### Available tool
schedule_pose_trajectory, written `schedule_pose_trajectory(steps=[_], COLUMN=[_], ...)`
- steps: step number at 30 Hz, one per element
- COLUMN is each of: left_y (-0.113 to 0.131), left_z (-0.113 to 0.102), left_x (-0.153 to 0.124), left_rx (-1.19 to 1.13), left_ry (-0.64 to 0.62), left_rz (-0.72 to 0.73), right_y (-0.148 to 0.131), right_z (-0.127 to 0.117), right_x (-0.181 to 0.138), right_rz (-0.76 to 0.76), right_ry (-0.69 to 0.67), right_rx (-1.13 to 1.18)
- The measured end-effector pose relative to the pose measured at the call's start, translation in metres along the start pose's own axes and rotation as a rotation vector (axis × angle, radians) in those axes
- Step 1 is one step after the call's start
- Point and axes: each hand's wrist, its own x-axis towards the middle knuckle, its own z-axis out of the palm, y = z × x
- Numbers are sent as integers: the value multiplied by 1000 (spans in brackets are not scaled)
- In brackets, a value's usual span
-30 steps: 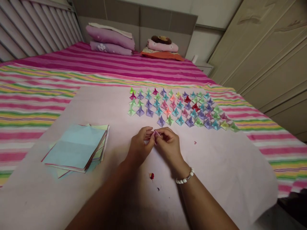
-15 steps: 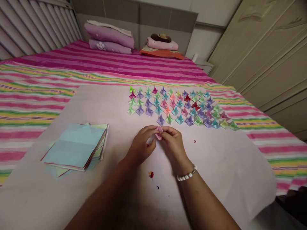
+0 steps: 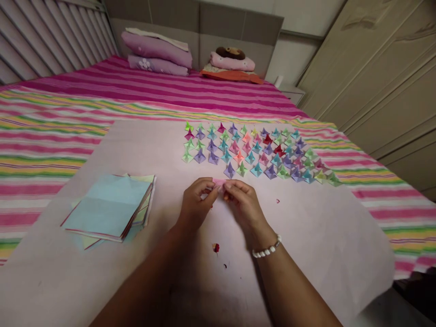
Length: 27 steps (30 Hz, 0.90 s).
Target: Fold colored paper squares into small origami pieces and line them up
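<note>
Pink folded paper point(image 3: 218, 181) has turned since before, and now my left hand point(image 3: 195, 200) and right hand point(image 3: 245, 200) pinch its 2 sides, near pointy paper origami point(image 3: 230, 171).

1. On my feed, I saw a grey headboard point(image 3: 236, 29).
2. Purple cushions point(image 3: 156, 47) sat stacked before the headboard's left half.
3. A pink cushion point(image 3: 233, 62) lay before its right half.
4. I noticed wardrobe doors point(image 3: 368, 81) right of it, slatted railing point(image 3: 57, 41) left.

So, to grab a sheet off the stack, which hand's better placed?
Likely the left hand: it's nearer the paper stack than the right hand, though both hold the pink paper.
</note>
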Motion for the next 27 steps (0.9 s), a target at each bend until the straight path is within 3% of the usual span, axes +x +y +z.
schedule_pose_trajectory(steps=[5,10,14,27], left_y=[1,-1,1,10], left_z=[-1,0,-2,-4], left_x=[0,3,4,2], left_rx=[-81,-208,-163,-174], left_ry=[4,26,-21,-85], left_rz=[-154,-218,-275,-317], right_y=[2,4,6,11], right_z=[1,1,2,0], right_x=[-1,1,1,-1], right_rz=[7,6,9,74], right_ry=[-2,12,-6,-251], right_rx=[-36,-39,-29,-125])
